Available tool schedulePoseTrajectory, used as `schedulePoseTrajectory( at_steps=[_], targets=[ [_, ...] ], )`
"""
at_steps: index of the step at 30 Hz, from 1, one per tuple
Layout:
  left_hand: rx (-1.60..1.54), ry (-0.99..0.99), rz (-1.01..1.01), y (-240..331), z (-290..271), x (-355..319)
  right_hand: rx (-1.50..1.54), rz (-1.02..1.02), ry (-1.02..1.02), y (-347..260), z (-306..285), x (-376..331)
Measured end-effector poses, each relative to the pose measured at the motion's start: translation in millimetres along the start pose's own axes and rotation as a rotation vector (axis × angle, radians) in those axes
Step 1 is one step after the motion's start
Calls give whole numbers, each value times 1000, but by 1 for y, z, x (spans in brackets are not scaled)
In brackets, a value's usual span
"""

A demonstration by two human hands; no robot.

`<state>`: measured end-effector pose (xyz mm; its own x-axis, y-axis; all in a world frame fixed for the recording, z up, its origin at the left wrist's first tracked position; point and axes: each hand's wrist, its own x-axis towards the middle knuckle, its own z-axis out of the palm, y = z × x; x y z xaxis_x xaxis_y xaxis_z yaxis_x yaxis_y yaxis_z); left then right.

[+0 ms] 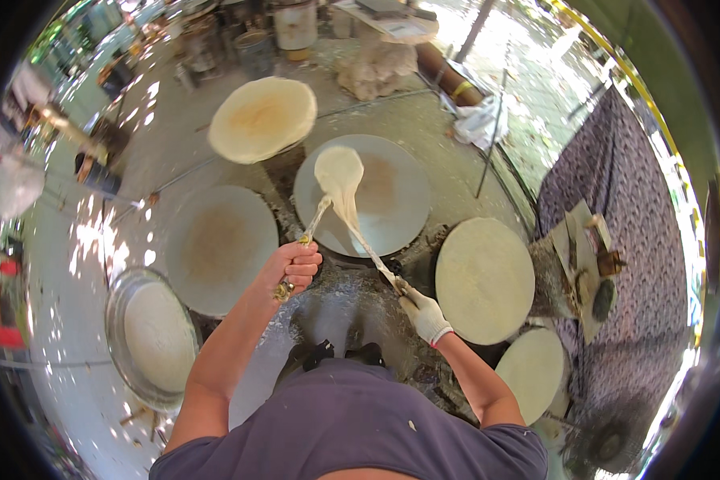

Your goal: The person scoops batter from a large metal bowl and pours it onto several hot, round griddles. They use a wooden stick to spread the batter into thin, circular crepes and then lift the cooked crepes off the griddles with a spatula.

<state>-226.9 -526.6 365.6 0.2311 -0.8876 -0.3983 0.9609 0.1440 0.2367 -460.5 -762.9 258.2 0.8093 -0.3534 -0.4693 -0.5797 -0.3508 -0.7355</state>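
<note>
Just ahead of the dark shirt (352,424), here's the bare left hand (298,268), fingers curled tight around a crusted, yellowish handle (282,291) that pokes out above and below the fist. On the other side, the gloved right hand (422,314), fingers clamped on a brownish handle (399,285). And up from both run pale strands into the dough (340,170), out over the middle griddle (396,192): creamy, smooth, wet-looking, a rounded blob on top, drooping into a thick fold that thins to a long rope on the right; the left strand is slimmer and looks twisted. Whether it touches the stained grey plate, I can't tell. Wider now: another brown-centred griddle (220,248) to the left, a metal basin (118,336) of white stuff near the left forearm, a cream-coated disc (485,280) on the right, a smaller-looking one (532,376) below it, and upper left, a tan-hearted pale round (262,120).
</note>
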Motion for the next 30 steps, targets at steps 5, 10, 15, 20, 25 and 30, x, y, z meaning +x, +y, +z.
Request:
schedulePoseTrajectory(
  at_steps=[5,10,15,20,25,30],
  targets=[
    [646,99,92,-8,14,82,420,86,169,13,3,34],
    [1026,171,117,-14,-25,180,1178,154,675,1,23,99],
    [1758,287,446,-9,-108,251,274,223,848,35,74,132],
    [2122,349,418,48,-114,265,346,296,800,-12,65,146],
    [2254,360,483,95,-104,258,842,179,820,-25,55,184],
    [2385,369,451,127,-115,251,387,259,925,-48,91,199]
  ],
)
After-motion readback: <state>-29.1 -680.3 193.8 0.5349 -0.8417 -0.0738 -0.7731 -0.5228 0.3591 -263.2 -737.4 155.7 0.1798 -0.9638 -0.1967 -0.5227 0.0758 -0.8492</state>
